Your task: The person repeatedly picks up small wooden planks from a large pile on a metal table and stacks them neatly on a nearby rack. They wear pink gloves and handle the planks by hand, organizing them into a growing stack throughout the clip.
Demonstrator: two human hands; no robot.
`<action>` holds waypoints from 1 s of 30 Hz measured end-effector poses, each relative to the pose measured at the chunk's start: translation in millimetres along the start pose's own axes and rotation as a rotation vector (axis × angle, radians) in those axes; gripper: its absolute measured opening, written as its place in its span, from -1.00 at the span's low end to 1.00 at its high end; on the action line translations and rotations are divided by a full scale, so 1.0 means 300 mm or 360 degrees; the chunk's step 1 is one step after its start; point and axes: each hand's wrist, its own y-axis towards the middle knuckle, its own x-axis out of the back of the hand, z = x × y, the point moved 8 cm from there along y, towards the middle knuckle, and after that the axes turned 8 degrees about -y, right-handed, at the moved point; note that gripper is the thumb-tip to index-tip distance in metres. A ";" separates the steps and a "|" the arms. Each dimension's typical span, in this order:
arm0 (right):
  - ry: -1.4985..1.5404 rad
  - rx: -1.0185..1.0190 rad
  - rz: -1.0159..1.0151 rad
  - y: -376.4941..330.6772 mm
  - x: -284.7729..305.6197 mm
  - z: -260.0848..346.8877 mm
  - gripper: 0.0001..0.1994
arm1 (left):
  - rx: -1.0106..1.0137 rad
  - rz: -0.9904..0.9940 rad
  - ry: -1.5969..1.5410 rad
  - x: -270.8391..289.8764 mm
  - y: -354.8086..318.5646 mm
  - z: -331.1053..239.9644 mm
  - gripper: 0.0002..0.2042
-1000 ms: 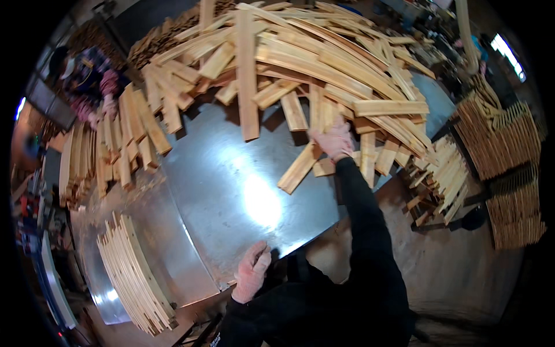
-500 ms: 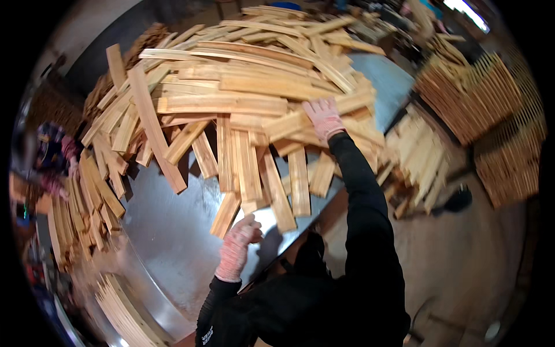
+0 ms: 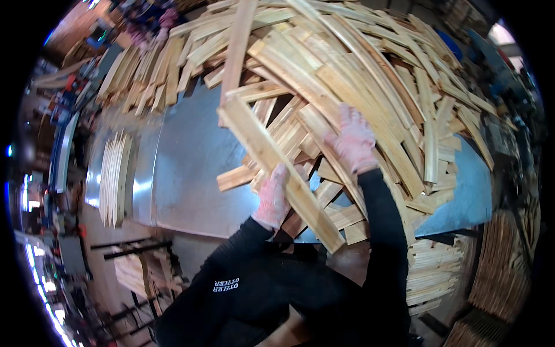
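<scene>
Pinching a wooden plank (image 3: 296, 188) mid-length in my left fingers (image 3: 280, 173); its long axis slants upper left to lower right over the table (image 3: 196, 156). Right fingers (image 3: 354, 120) sit right of it, laid over a second plank (image 3: 315, 123); can't tell if they grip.

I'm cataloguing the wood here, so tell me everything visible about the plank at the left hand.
The plank is long, straight and narrow, with squared ends and a broad face upward. It looks like pale, bare wood. It slants from upper left to lower right, crossing over other planks. The left hand meets its left edge around mid-length; whether other planks bear its weight I cannot tell.
</scene>
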 end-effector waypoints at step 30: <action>0.2739 -0.0329 0.1203 -0.397 -0.036 0.343 -0.35 | -0.0532 -0.0041 0.0314 0.170 -0.232 -0.429 -0.40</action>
